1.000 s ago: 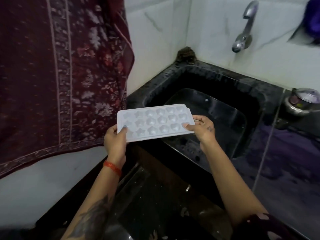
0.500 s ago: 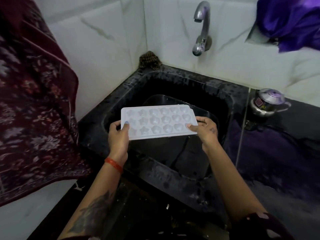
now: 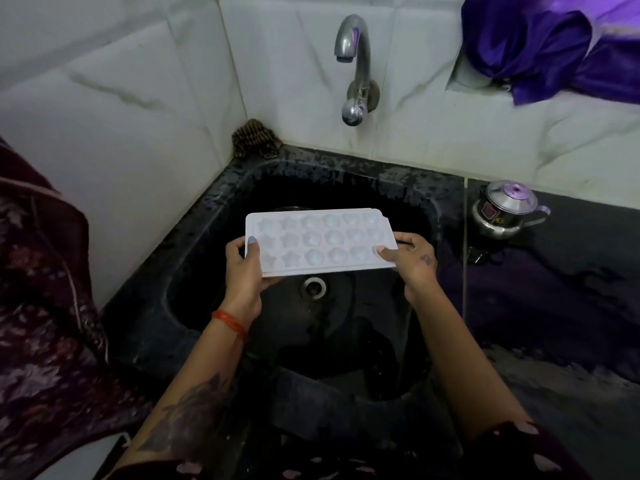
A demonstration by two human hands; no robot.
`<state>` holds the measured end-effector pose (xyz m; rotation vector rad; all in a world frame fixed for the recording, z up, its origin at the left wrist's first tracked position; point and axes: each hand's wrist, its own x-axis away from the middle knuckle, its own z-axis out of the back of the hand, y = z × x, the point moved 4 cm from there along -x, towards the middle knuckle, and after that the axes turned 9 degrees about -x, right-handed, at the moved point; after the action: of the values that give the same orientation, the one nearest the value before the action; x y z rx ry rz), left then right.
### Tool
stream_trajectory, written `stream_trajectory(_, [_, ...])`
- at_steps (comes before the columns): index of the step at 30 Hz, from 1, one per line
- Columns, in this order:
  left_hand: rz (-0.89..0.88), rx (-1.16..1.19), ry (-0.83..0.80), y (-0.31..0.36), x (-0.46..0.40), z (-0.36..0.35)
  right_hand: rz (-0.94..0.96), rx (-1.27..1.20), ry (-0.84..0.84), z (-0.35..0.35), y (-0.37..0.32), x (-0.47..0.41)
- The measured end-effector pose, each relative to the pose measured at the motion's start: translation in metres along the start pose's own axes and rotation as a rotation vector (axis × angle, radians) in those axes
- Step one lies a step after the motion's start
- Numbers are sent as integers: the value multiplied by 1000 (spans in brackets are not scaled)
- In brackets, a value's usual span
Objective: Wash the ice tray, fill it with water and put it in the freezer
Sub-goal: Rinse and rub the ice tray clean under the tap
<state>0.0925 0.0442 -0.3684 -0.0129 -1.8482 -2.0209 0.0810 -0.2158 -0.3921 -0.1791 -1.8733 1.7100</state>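
A white ice tray (image 3: 318, 239) with star and round moulds hangs level over the black sink (image 3: 207, 216), cavities facing up. My left hand (image 3: 244, 268) grips its left end, thumb on top. Its right end is held by my right hand (image 3: 410, 259), thumb on the near corner and fingers underneath. The steel tap (image 3: 353, 64) juts from the tiled wall above the basin, with no water running. The drain (image 3: 313, 286) shows just below the tray.
A dark scrubber (image 3: 254, 138) sits in the back left corner of the sink rim. A small steel lidded pot (image 3: 504, 209) stands on the dark counter to the right. Purple cloth (image 3: 554, 39) hangs at the top right, a maroon patterned cloth (image 3: 45, 323) at the left.
The view has swung right and closer to the sink. Both hands carried the tray forward, from the sink's near left edge to over the middle of the basin.
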Motion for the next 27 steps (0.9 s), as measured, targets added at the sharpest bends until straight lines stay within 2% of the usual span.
stream_trajectory(6, [18,15,-94,16,-30,-14,29,19,58,-6,-15,-19])
stream_trajectory(11, [42,56,-95,27,-53,-18,57,84,79,-19,-27,-35])
stream_trajectory(16, [78,110,-100,31,-74,-23,230,162,176,-34,-66,-62])
stream_trajectory(19, [78,131,-106,35,-83,-25,336,210,112,-57,-105,-81])
stream_trajectory(24, [55,121,-88,41,-94,-23,331,351,-6,-107,-154,-120])
stream_trajectory(27, [57,120,-75,45,-101,-23,413,416,-52,-129,-169,-140])
